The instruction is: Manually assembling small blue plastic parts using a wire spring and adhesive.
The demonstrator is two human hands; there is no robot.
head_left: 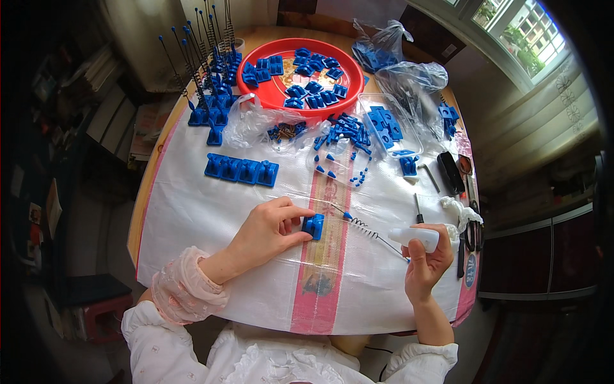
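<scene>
Left fingers (291,214) pinch blue block (313,226); right hand (427,259) grips white screwdriver (416,238)

1. Blue plastic block (313,226), pinched in my left hand (272,230).
2. White tool (416,237), gripped in my right hand (425,262).
3. White woven cloth (211,211) with a pink stripe, beneath both grips.
4. Red tray (256,80) of blue parts, far beyond my left grip.
</scene>
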